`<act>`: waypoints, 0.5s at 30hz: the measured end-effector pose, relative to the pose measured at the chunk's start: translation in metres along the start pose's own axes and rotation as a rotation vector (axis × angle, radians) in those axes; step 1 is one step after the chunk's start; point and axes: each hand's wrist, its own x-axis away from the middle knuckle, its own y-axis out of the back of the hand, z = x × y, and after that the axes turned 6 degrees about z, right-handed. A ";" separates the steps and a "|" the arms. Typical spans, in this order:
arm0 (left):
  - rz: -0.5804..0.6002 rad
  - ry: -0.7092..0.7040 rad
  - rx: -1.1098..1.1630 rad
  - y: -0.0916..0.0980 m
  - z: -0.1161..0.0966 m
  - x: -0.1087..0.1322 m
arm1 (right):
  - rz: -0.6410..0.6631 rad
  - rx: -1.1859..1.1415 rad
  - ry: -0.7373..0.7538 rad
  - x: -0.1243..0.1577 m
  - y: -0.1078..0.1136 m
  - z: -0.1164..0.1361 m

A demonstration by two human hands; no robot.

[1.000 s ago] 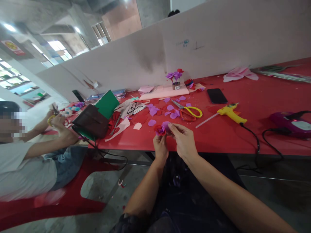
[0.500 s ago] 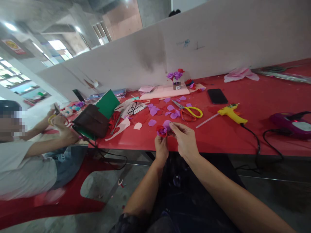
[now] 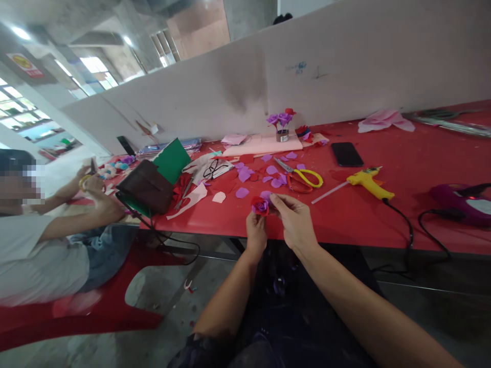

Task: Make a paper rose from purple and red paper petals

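My left hand (image 3: pixel 256 232) is closed around the base of a red and purple paper rose (image 3: pixel 260 205), just over the table's front edge. My right hand (image 3: pixel 294 220) pinches a purple petal (image 3: pixel 266 196) between thumb and fingers, right beside the flower; whether the petal touches it I cannot tell. Beyond my hands lie loose purple petals (image 3: pixel 244 175) and scissors (image 3: pixel 301 175) with yellow and red handles. A yellow glue gun (image 3: pixel 367 183) with a clear glue stick in its back rests to the right.
A small pot of purple flowers (image 3: pixel 283 128) stands at the back of the red table (image 3: pixel 337 225). A phone (image 3: pixel 347 154) and a purple device (image 3: pixel 466 203) with a cord are on the right. On the left are a brown bag (image 3: pixel 146 186) and a seated person (image 3: pixel 42 250) holding scissors.
The whole view has shifted slightly, so things appear a little to the right. Both hands keep their grips, with the petal held close to the rose.
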 end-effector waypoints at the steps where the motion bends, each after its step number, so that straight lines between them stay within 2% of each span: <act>1: 0.001 0.002 -0.009 0.000 0.000 0.000 | 0.005 0.000 0.004 0.000 0.000 0.000; 15: 0.075 -0.032 -0.231 0.006 -0.002 -0.002 | 0.006 0.032 0.034 0.003 0.002 0.008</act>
